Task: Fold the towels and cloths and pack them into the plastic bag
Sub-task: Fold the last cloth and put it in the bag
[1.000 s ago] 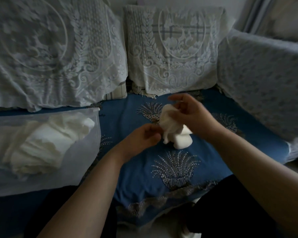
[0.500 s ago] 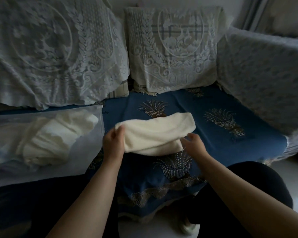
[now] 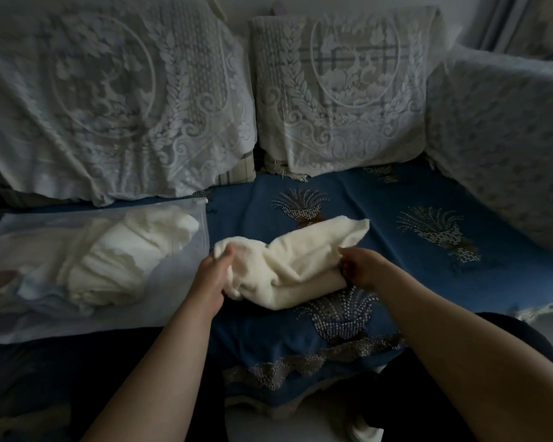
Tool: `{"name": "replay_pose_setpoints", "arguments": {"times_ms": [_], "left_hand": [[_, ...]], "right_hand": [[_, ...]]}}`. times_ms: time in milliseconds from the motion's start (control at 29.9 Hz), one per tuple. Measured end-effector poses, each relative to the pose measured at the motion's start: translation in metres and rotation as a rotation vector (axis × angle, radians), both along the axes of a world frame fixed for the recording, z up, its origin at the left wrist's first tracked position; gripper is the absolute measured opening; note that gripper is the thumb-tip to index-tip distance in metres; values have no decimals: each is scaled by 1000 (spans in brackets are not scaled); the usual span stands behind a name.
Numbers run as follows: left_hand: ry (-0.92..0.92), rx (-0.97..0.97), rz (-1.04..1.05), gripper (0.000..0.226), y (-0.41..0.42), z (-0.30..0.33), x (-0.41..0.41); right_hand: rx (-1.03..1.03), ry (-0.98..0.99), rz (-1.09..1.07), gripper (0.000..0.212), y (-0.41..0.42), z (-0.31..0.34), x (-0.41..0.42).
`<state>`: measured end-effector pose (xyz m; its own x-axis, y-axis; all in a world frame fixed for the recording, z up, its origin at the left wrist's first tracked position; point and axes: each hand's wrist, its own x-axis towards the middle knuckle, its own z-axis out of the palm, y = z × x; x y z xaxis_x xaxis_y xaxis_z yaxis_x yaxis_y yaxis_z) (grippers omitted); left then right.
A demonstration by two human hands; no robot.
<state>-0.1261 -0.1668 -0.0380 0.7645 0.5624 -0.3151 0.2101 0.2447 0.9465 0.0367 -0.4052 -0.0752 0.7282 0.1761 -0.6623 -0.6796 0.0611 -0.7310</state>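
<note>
A cream towel [image 3: 296, 261] lies bunched across the blue sofa seat in the middle of the view. My left hand [image 3: 213, 277] grips its left end, which sticks up past my fingers. My right hand [image 3: 363, 266] holds its right side, with one corner fanning out beyond it. To the left lies a translucent plastic bag [image 3: 20, 237] on the seat, its open edge facing the towel. Inside the bag sit several white folded cloths [image 3: 122, 256].
The blue patterned sofa cover [image 3: 412, 199] spreads to the right of the towel. Two lace-covered back cushions [image 3: 336, 87] stand behind, and a lace-covered armrest [image 3: 505, 148] rises at the right. The seat's front edge hangs just before my knees.
The towel went from a small bundle held up in both hands to a stretched strip, and now sags bunched on the seat. Both hands moved left, toward the bag.
</note>
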Motion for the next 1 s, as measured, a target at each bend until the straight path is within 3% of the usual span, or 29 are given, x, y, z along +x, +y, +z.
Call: {"name": "replay_pose_setpoints", "arguments": {"times_ms": [134,200,267,301,368,568,635,735,835,1002], "left_hand": [[-82,-323,-13,34,3,5,0],[-133,-403,36,33,10,8,0],[-128,-391,105,33,19,8,0],[-98,-372,127,34,21,7,1],[-29,-357,156,37,23,-1,3],[97,-227,157,32,22,-24,10],[138,-145,214,36,21,-25,10],[197,39,284,39,24,-21,7],[151,126,322,48,26,-12,2],[-27,110,317,46,31,36,5]], "right_hand": [[-260,-29,237,25,-2,27,5],[-129,-92,265,25,-3,48,13],[78,-259,127,11,-1,68,24],[169,-351,85,14,2,75,26],[244,-406,145,48,10,78,23],[-397,-379,508,64,39,24,-14],[-486,-425,455,61,45,17,-19],[-372,-390,296,45,49,17,-23],[-343,-559,167,27,44,33,-24],[40,-660,-97,12,21,94,-13]]}}
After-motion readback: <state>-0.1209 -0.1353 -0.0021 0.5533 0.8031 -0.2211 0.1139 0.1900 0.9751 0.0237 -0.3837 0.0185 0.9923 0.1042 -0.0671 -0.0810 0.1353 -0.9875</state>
